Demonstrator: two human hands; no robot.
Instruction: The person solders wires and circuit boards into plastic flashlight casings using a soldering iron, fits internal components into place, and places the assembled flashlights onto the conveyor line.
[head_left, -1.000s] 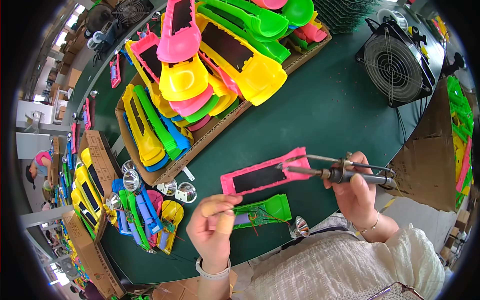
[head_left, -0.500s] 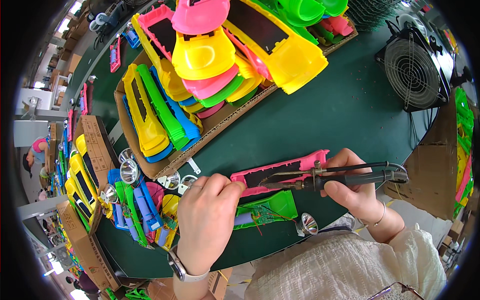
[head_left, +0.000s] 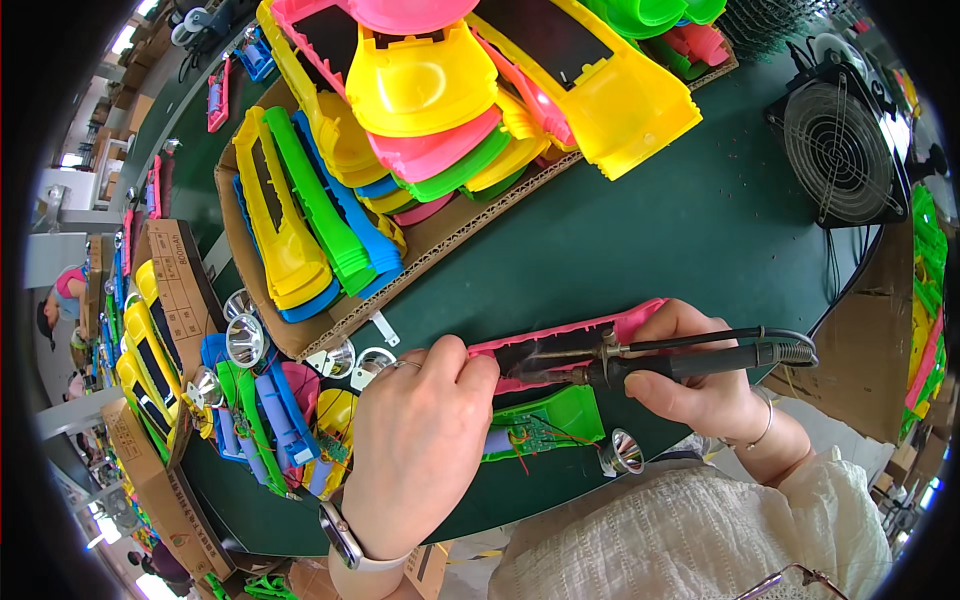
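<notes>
My left hand is closed at the left end of a pink plastic housing, its fingertips partly hidden behind the knuckles. A long black panel is set in that housing. My right hand grips a soldering iron by its dark handle, with a thin feed tube running above it. The iron's tip points left, low over the black panel near my left fingers, and a faint haze hangs there. Just nearer to me lies a green housing with a circuit board, a purple battery and a wired lamp reflector.
A cardboard box piled with coloured housings stands beyond my hands. At the left are assembled housings with batteries and shiny reflectors. A black fan stands far right, above another carton.
The view has shifted slightly. The iron's tip has come closer to my left fingers, and haze shows around it. Both hands keep their hold.
</notes>
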